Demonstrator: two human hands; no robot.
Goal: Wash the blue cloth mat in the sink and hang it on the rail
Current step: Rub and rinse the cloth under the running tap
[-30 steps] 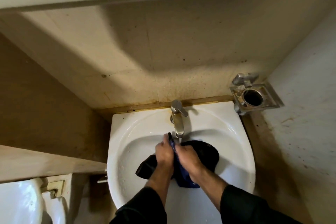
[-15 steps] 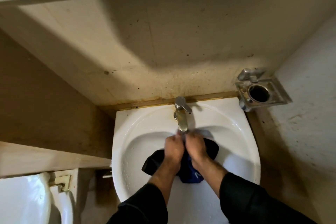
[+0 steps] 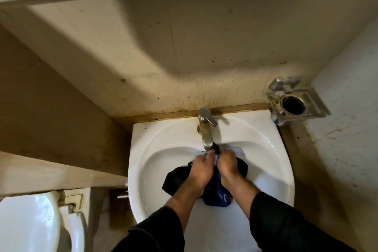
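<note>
The blue cloth mat (image 3: 216,195) lies bunched and wet in the bowl of the white sink (image 3: 155,149), dark where it is soaked. My left hand (image 3: 201,170) and my right hand (image 3: 227,164) both clutch its upper fold, pressed close together right under the spout of the steel tap (image 3: 206,131). Water runs from the spout onto the cloth between my fingers. Black sleeves cover both forearms. No rail is in view.
A metal holder (image 3: 295,104) with a round hole juts from the right wall above the sink's corner. A white toilet (image 3: 30,223) stands at lower left beside a ledge. Stained tiled walls close in behind and on both sides.
Both hands have moved up from the middle of the bowl to just under the spout, bringing the cloth's top fold along. The camera has shifted slightly.
</note>
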